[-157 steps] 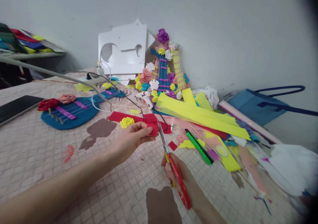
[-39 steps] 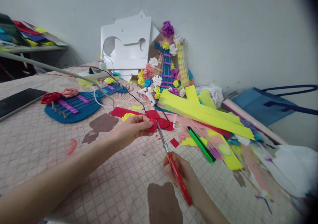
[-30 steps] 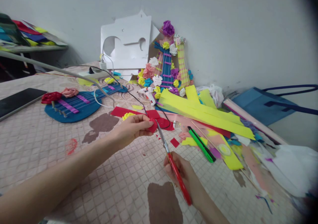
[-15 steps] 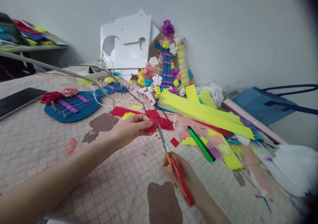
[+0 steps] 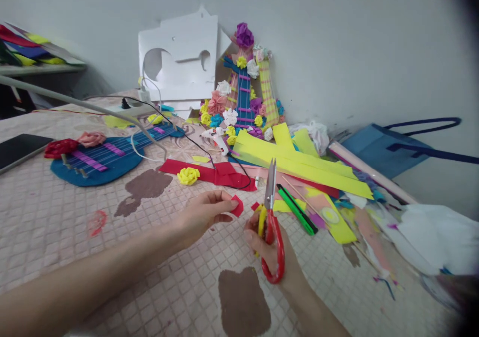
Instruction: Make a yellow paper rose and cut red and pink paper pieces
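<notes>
Between thumb and fingers, my left hand (image 5: 205, 210) pinches a small piece of red crepe paper (image 5: 237, 206) above the table. My right hand (image 5: 267, 242) is closed on scissors (image 5: 275, 227) with red and yellow handles, their blades pointing up and away, apart from the red piece. Beyond my left hand, a yellow paper flower (image 5: 188, 176) lies on a red paper strip (image 5: 209, 172). To the right of the scissors lies a green utility knife (image 5: 297, 210). A small red scrap (image 5: 255, 206) shows partly behind my right hand.
At left lies a blue guitar-shaped craft (image 5: 97, 160) with paper roses, near a dark phone-like slab (image 5: 22, 150). A white glue gun (image 5: 217, 140) with its cord, yellow strips (image 5: 299, 165) and decorated guitars (image 5: 245, 97) stand farther back. A blue bag (image 5: 385, 145) is at right.
The scissors have come away from the red piece and now point upward. My left hand has drawn the piece slightly nearer, uncovering the yellow flower. The whole view has shifted a little.
</notes>
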The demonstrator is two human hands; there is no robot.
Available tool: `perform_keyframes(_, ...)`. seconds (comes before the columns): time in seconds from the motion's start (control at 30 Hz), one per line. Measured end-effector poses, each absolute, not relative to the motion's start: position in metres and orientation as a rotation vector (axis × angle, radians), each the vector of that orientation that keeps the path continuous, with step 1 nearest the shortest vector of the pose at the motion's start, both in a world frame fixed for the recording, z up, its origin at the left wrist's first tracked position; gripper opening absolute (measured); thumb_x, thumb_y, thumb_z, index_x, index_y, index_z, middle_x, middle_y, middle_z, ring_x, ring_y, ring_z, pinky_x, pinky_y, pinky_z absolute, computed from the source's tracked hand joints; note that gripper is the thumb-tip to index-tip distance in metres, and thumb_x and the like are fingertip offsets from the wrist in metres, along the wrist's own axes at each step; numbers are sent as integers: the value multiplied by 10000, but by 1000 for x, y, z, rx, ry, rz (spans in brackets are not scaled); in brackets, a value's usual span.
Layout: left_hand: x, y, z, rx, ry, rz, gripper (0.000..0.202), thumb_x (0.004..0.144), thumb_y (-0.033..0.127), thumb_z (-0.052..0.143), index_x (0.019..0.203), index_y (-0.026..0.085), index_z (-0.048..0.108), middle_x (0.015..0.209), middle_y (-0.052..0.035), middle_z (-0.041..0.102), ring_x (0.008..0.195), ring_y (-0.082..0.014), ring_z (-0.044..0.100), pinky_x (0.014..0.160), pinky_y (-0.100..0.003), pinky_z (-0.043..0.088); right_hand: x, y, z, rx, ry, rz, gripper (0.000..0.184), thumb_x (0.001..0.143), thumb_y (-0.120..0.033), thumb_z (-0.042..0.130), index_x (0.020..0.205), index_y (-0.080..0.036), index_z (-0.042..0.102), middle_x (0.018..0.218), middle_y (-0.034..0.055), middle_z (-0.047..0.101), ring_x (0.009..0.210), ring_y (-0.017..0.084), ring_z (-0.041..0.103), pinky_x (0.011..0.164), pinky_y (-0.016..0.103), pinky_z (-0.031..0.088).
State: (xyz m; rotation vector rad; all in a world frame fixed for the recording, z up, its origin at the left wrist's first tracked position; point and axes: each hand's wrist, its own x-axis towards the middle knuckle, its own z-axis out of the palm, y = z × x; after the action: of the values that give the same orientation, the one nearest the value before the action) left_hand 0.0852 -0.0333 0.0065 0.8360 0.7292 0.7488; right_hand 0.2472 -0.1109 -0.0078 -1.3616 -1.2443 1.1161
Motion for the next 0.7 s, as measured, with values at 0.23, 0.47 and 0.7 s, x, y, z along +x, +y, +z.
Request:
perform_keyframes(0.23, 95, -51, 3, 899, 767, 671, 201, 709, 308, 724, 716, 159, 590, 782, -14, 645, 737, -117, 569, 693, -246, 400, 236, -110, -7, -1364, -1104, 983, 233, 720, -310, 647, 861, -209, 491, 772, -16, 535, 623, 117, 508, 565, 242, 437)
perform_keyframes(0.47, 91, -45, -4, 991, 672, 556, 246, 735, 362, 705, 767, 148, 587, 792, -18, 636, 723, -111, 557, 670, -241, 406, 239, -109, -4, -1412, -1179, 1040, 174, 752, -300, 611, 804, -194, 484, 663, -47, 476, 543, 92, 449, 483, 212, 387)
perform_keyframes(0.7, 89, -36, 0, 996, 695, 631, 238, 704, 288, 743, 700, 130, 565, 678, 6, 619, 640, -85, 558, 641, -216, 430, 247, -112, -13, -1335, -1168, 1118, 281, 806, -468, 579, 863, -214, 474, 668, -52, 444, 520, 89, 428, 462, 208, 385)
